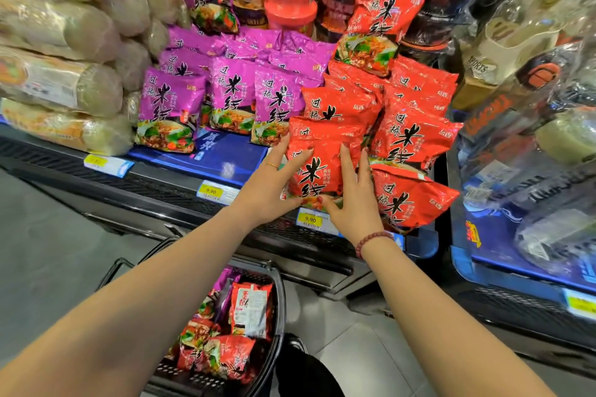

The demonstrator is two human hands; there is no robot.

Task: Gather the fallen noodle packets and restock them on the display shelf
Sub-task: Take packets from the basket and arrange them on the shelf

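Several packets [251,309] lie in our basket [280,287], so restocking seems partway done. Our left hand [267,190] and right hand [354,203] press a red packet [319,151] onto the shelf [154,184], fingers straight.

I see open room on the blue shelf [232,161] before the purple packets [232,97]. Stacked red packets [409,135] crowd the right; a basket [279,300] stands below.

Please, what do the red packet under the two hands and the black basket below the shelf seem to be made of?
The red packet looks like thin glossy plastic film: it is crinkled and shows bright highlights. The basket seems hard black plastic with a duller finish, judging by its slotted wall and thick rim; coated metal cannot be excluded.
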